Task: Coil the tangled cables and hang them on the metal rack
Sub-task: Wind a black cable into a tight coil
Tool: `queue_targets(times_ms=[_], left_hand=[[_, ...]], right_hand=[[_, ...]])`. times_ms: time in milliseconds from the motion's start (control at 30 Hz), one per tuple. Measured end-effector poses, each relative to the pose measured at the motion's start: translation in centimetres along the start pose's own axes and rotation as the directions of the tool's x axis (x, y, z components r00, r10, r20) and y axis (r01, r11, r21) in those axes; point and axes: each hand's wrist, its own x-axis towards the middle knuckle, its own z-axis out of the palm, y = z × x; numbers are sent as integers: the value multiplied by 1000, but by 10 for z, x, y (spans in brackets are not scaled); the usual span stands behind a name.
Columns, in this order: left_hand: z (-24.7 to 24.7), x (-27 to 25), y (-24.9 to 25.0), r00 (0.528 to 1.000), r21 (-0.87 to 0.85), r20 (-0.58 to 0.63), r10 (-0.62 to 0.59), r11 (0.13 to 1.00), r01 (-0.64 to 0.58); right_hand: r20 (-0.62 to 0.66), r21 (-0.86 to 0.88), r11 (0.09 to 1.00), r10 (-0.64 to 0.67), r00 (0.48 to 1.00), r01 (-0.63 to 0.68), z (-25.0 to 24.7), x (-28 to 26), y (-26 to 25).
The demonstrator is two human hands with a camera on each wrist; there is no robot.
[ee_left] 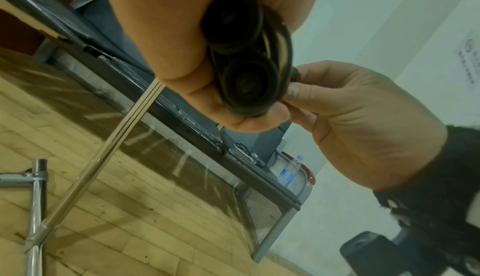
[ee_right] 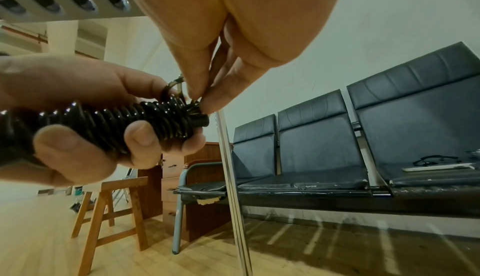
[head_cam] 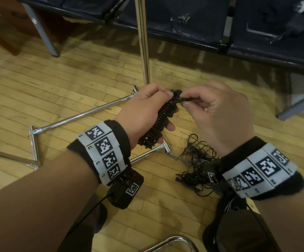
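Holding coiled cable (head_cam: 161, 122) in my left hand (head_cam: 144, 110), fingers wrapped round bundle at chest level above floor. My right hand (head_cam: 218, 113) pinches loose cable end (head_cam: 181, 99) at coil's top, fingers narrow. Step, I judge: securing end. Next calls for tucking it, then lifting to metal rack pole (head_cam: 144, 40) beyond. Tangled cables (head_cam: 196, 166) lie on floor (head_cam: 56, 88) below right wrist, not yet coiled.

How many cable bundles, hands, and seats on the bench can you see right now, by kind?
Coiled cable, held by left hand: 1
Tangled cable pile on the floor: 1
Hands, counting right hand: 2
Bench seats: 3
Total: 7
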Motion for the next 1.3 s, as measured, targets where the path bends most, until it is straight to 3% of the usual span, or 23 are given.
queue_targets(times_ms=[200,633,900,1167,1300], left_hand=[[-1,-2,0,1000,176,12,-17,984,14],[-1,-2,4,989,82,67,-132,989,126],[11,-1,0,987,94,6,-161,983,159],[15,0,-6,990,101,-4,-144,984,144],[11,2,-10,988,4,-3,-156,988,156]], right_hand=[[113,-62,997,-35,993,42,2,-3,1],[104,-79,997,27,994,-19,6,1,-5],[156,-172,985,53,986,-26,10,1,-5],[192,-101,995,23,981,-3,11,3,5],[206,-4,999,45,978,-45,8,3,9]])
